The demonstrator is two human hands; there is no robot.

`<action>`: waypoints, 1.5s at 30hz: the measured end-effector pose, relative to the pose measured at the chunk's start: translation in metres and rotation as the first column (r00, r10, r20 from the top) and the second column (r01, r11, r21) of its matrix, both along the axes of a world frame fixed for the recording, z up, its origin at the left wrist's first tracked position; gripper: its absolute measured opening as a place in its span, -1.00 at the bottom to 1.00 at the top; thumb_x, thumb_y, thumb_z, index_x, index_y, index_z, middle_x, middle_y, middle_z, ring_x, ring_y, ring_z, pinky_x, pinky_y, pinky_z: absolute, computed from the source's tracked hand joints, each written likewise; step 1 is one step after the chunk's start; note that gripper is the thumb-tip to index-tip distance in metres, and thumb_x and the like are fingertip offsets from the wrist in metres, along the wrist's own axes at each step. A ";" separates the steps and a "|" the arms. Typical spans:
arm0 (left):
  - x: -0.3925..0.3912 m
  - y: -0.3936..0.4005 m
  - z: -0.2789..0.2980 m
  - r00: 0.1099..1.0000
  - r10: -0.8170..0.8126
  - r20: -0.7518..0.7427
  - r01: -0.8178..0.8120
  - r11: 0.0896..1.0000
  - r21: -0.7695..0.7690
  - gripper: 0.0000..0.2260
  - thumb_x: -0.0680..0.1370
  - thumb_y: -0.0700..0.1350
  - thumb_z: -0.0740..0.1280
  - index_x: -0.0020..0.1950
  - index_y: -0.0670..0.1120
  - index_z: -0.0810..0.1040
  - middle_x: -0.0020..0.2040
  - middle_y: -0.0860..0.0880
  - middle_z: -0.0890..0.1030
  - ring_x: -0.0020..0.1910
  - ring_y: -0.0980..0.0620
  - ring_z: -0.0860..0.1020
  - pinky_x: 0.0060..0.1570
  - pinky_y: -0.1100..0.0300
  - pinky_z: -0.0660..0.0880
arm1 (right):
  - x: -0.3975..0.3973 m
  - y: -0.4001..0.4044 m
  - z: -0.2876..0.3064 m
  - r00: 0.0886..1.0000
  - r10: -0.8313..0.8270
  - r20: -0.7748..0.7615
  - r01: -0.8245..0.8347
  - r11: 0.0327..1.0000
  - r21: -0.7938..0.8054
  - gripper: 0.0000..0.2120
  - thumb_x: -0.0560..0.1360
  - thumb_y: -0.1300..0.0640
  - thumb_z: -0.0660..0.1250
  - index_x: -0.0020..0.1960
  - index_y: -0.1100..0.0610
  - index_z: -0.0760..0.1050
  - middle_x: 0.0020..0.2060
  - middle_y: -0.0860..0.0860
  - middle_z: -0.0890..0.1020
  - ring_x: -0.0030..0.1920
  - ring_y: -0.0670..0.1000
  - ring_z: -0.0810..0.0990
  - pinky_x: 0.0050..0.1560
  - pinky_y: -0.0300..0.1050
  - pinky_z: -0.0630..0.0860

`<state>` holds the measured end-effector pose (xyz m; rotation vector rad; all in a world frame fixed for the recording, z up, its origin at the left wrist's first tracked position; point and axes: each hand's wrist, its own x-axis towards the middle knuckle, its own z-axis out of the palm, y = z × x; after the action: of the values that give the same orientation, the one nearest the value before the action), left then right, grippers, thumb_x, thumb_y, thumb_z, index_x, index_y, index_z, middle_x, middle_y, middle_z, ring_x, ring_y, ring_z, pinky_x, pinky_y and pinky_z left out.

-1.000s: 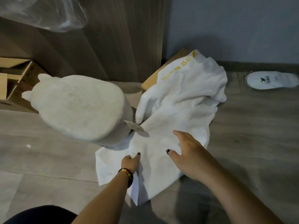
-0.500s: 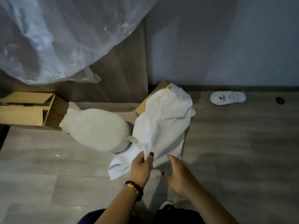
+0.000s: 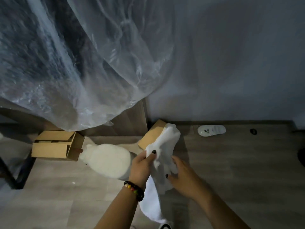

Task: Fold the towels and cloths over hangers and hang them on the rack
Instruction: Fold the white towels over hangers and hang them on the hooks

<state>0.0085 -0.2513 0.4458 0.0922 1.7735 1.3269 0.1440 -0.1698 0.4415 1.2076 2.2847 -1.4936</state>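
White towel [image 3: 162,156] lifted off the floor, top end draped over a cardboard box [image 3: 151,138] by the wall, tail hanging near the feet. Step looks like pick-up — no hanger in view, so next move calls for finding one. Left hand [image 3: 142,166] pinches the upper edge, thumb on top; right hand [image 3: 183,175] fingers loosely spread against the cloth's side.

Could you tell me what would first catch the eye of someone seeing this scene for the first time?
Most striking is the large sheet of clear plastic billowing across the upper left. Low in the centre, the left hand pinches a white towel while the right hand touches it from the side. Just left of them sits a pale round cushion on the floor.
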 end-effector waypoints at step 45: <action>0.119 0.255 0.269 0.776 0.118 -0.620 0.317 0.776 0.545 -0.67 0.56 -0.28 0.24 -0.39 -0.08 0.34 -0.43 0.09 0.34 -0.47 0.22 0.29 -0.42 0.35 0.27 | 0.122 0.251 0.350 0.822 -0.012 -0.569 0.429 0.670 0.606 -0.85 0.35 0.13 0.49 -0.32 0.13 0.56 -0.54 -0.18 0.46 -0.48 -0.19 0.38 -0.41 -0.35 0.27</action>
<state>0.1271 0.0040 0.7152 1.1247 1.7010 1.9026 0.2658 0.0810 0.7911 1.4253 3.4343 -1.0765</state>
